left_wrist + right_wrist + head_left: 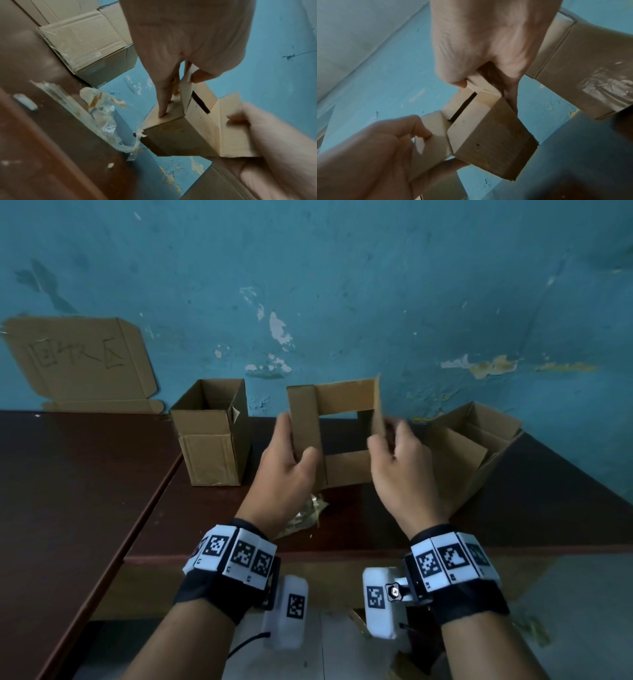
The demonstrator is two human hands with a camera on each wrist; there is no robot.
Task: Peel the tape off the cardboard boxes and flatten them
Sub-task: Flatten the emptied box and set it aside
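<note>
I hold a small cardboard box (346, 400) up above the dark brown table (68, 474), its opened flaps facing me. My left hand (291, 463) grips the left flap, thumb in front and fingers behind. My right hand (400, 460) pinches the right flap, which stands edge-on. In the left wrist view my left hand (180, 40) has a finger along the box (171, 138), and the right hand (274, 148) holds the far flap. From the right wrist, my right hand (488, 33) pinches a flap of the box (491, 142) while the left hand (376, 148) holds the opposite one.
A crumpled wad of clear tape (308, 515) lies on the table under my hands. A tall open box (212, 440) stands to the left. At the right sits a larger open box (479, 440). A flattened cardboard sheet (78, 361) with handwriting leans on the blue wall.
</note>
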